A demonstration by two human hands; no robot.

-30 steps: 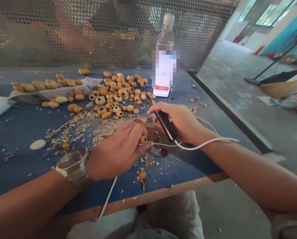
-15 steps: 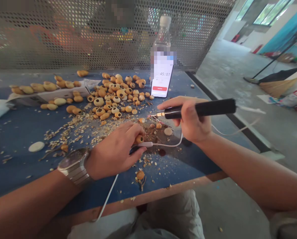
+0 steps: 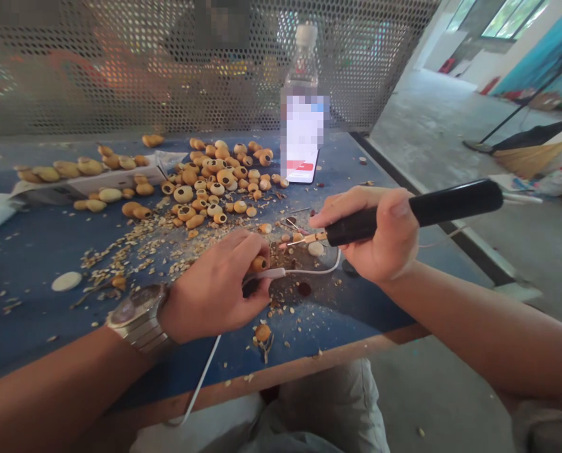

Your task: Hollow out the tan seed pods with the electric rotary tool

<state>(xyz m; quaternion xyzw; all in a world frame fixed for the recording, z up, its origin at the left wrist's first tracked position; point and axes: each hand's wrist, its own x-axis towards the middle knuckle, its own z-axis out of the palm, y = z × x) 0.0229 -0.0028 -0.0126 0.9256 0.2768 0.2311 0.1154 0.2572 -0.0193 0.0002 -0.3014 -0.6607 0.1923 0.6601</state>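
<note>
Left hand (image 3: 212, 286) curled closed, pinching a small orange seed (image 3: 259, 263) over a blue worktable (image 3: 40, 251), right hand (image 3: 373, 233) gripping a black corded engraving pen (image 3: 451, 204), brass tip near the seed, pale shavings (image 3: 134, 242) scattered, drilled seeds (image 3: 210, 185) heaped beyond

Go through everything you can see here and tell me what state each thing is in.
Left hand, pinching a seed
Round orange seed, held in the fingertips
Right hand, gripping a tool
Black pen-shaped tool with brass tip, raised off the table, tip pointing left
Clear plastic water bottle, upright, capped
Smartphone, screen lit
Holed orange seeds, loosely heaped
Steel wristwatch, worn on left wrist
</note>
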